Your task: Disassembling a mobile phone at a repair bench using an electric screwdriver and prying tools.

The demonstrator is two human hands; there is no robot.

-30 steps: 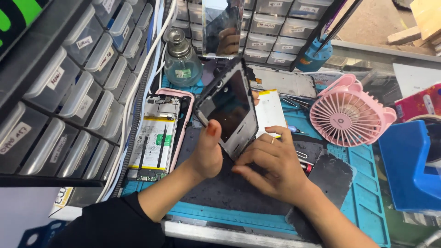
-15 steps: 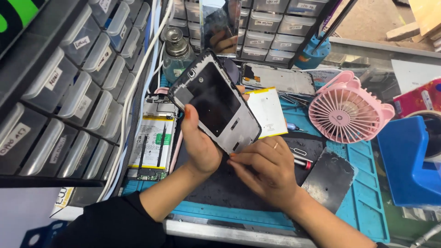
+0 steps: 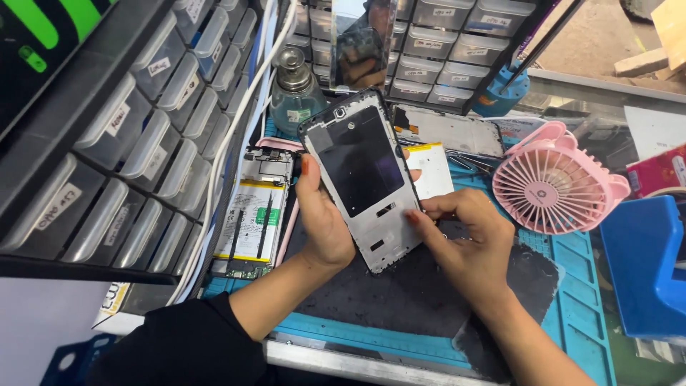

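My left hand (image 3: 325, 225) grips long edge of grey metal phone frame with black inner panel (image 3: 361, 175), thumb along its left side. My right hand (image 3: 468, 246) touches frame's right edge, fingertip pressed near lower cut-outs. Frame tilted, top end away from me, held above dark work mat (image 3: 400, 286). Left of frame: opened phone with exposed battery in pink case (image 3: 256, 214). Right of frame: round pink desk fan (image 3: 554, 187). Beyond frame: clear glass pump bottle (image 3: 294, 93). Further left: dark rack of clear small-parts drawers (image 3: 121, 164).
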